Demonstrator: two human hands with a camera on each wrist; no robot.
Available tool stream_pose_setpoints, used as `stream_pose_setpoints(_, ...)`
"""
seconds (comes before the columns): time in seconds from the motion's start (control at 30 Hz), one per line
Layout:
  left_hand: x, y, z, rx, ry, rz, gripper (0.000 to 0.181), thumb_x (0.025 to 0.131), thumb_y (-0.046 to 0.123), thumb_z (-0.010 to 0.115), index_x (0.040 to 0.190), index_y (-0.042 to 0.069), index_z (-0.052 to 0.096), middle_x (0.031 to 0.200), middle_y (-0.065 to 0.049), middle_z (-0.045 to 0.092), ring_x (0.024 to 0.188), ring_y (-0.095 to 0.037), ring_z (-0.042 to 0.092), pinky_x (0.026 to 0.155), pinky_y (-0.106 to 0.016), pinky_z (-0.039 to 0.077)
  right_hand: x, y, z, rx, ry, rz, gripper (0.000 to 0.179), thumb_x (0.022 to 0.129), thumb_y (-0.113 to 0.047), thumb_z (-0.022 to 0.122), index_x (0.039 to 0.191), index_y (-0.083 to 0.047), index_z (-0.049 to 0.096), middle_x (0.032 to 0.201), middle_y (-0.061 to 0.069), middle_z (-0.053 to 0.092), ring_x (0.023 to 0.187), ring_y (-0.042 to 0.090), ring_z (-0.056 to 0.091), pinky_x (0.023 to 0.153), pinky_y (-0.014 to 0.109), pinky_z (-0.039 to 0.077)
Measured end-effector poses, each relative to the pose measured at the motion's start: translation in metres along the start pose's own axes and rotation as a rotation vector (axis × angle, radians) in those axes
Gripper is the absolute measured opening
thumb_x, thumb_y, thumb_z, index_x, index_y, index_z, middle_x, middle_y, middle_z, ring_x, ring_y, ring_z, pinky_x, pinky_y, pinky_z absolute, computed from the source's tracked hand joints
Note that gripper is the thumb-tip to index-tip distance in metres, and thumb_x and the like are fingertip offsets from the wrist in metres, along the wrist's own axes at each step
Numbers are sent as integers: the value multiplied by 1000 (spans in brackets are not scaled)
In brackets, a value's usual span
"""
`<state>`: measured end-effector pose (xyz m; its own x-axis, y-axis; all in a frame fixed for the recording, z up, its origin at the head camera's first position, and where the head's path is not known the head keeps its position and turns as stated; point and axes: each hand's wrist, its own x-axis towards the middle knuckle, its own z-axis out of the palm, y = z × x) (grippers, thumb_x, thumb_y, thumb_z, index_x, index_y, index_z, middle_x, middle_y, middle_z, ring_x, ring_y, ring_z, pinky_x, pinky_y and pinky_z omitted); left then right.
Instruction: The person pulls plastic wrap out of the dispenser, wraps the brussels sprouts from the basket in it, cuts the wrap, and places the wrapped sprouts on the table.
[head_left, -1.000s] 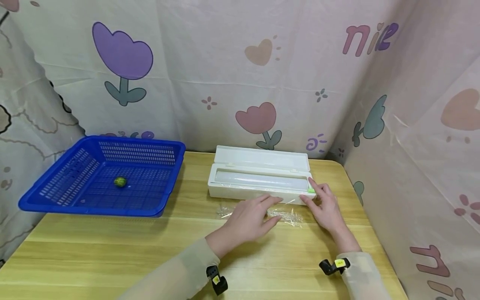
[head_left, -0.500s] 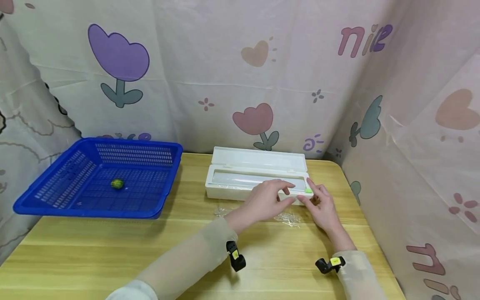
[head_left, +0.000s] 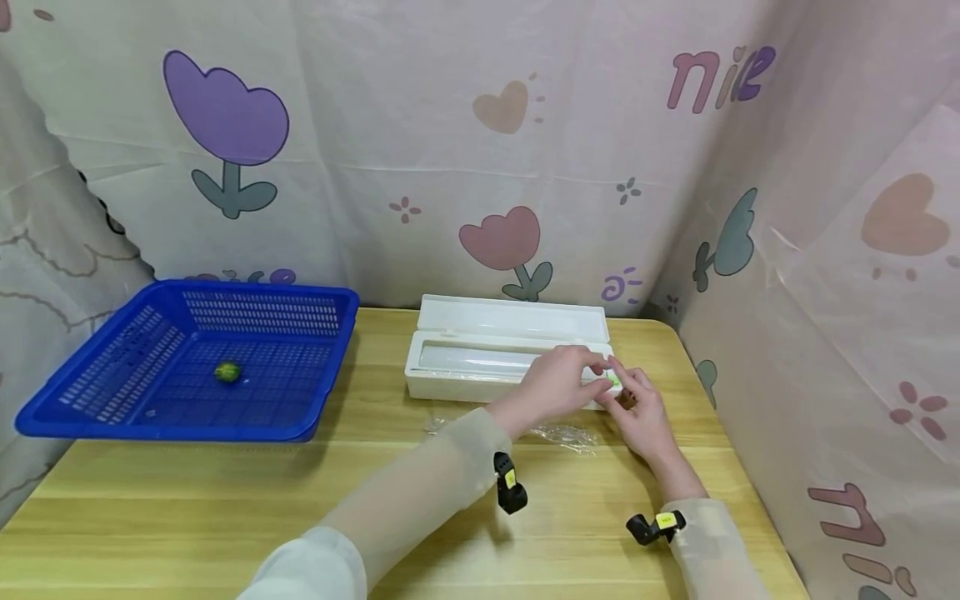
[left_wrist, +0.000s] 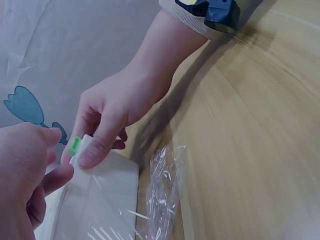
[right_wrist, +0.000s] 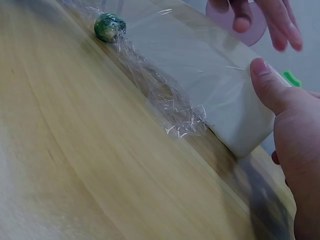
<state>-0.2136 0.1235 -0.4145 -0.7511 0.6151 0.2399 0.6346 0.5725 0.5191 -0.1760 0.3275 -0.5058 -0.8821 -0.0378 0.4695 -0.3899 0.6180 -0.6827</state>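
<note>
A white cling film dispenser [head_left: 450,387] stands at the back of the table with its lid [head_left: 513,317] raised. My right hand [head_left: 645,421] grips its right end, the thumb pressed on the front face. Beside that end sits a green slide cutter [left_wrist: 74,145]. My left hand [head_left: 558,383] hovers over the dispenser's right part, thumb and forefinger apart and close to the cutter, holding nothing. Clear film [right_wrist: 175,107] hangs down the front onto the table, crumpled at its edge. A small round green vegetable [right_wrist: 110,27], like a brussels sprout, lies wrapped in it, hidden in the head view.
On the left of the wooden table [head_left: 187,517] stands a blue plastic basket [head_left: 180,432]. Another small green vegetable [head_left: 227,372] lies inside it. A patterned curtain [head_left: 360,125] hangs behind the table and along the right side.
My left hand has moved right and up, from above the crumpled film to the green cutter at the dispenser's end. The right hand keeps its grip. The head view has shifted slightly.
</note>
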Motion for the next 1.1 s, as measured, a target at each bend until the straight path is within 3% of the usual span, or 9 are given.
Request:
stream_pose_setpoints(0.47,26,7,17,55,-54,-56,16,100,38,76,115,36,82,106,19,74,77,0,56,61,-21,45,1,2,-1,21,13,-10,54,91,4,81,142,-3,66,100,5,55,78,22,52,67,20,42)
stream_pose_setpoints(0.8,24,3,17,104,-43,-40,18,101,38,75,115,29,84,106,14,75,78,-2,57,63,-20,45,2,4,-1,-29,13,-59,65,88,3,84,149,-7,61,101,5,61,74,19,53,65,22,43)
stream_pose_setpoints(0.97,23,4,16,107,-47,-40,18,101,36,75,115,28,83,107,13,76,80,-4,59,63,-20,45,3,0,-5,-96,9,-72,64,88,-1,85,147,-6,62,100,5,63,72,17,52,77,35,36)
stream_pose_setpoints(1.1,22,4,17,116,-51,-36,18,101,36,75,116,28,82,109,13,77,87,-3,62,68,-19,47,2,2,-5,-137,16,-93,62,88,-4,86,146,-6,63,92,3,61,70,17,51,79,41,33)
